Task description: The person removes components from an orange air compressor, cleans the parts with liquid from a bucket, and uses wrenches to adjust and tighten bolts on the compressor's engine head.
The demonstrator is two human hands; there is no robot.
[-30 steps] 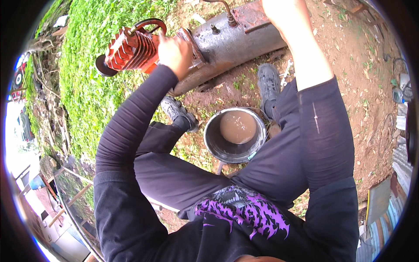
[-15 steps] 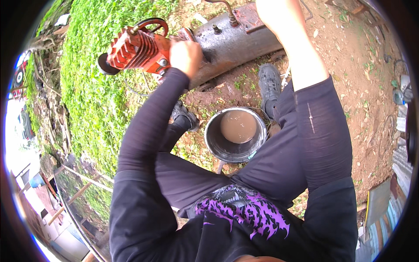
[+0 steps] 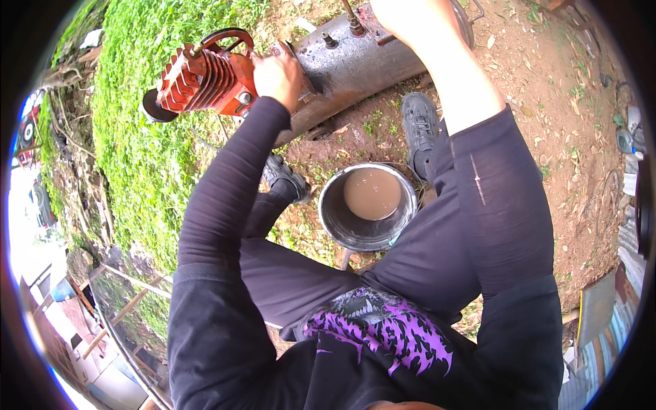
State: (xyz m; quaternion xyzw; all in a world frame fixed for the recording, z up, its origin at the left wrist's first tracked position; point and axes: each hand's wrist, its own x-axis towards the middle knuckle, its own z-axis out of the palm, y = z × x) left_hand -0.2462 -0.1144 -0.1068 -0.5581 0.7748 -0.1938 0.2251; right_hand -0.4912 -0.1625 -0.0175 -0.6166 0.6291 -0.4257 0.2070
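"One finned red compressor pump (image 3: 205, 82) is seen; where?"
"At the left end of the grey metal tank (image 3: 362, 72), touched by the curled left hand (image 3: 279, 76)."
"And the right hand (image 3: 410, 17)?"
"Cropped at the fingers; what is gripped by either cannot be told."

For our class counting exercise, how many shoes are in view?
2. The left shoe is left of the bucket, partly hidden by the left forearm; the right shoe is above and right of the bucket. No others can be made out.
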